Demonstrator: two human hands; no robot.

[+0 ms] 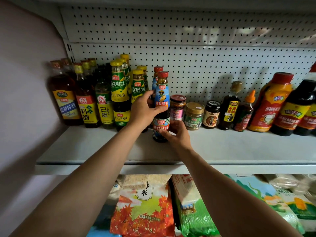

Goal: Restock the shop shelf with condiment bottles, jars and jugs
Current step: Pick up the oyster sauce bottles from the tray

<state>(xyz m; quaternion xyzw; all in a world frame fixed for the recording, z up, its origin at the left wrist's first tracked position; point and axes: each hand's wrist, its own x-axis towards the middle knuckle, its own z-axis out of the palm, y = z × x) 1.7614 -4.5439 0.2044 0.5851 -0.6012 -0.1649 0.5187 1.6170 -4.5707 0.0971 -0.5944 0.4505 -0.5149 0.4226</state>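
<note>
Mid-shelf (222,147): your left hand (145,111) and right hand (177,134) have fingers clamped on red-capped bottle (161,106), steadying it into its row.

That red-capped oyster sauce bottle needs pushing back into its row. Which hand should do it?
Probably the left hand: it grips the red-capped oyster sauce bottle around its middle, so it can steer it. The right hand only holds the base, in front of the red-lidded jar.
</note>
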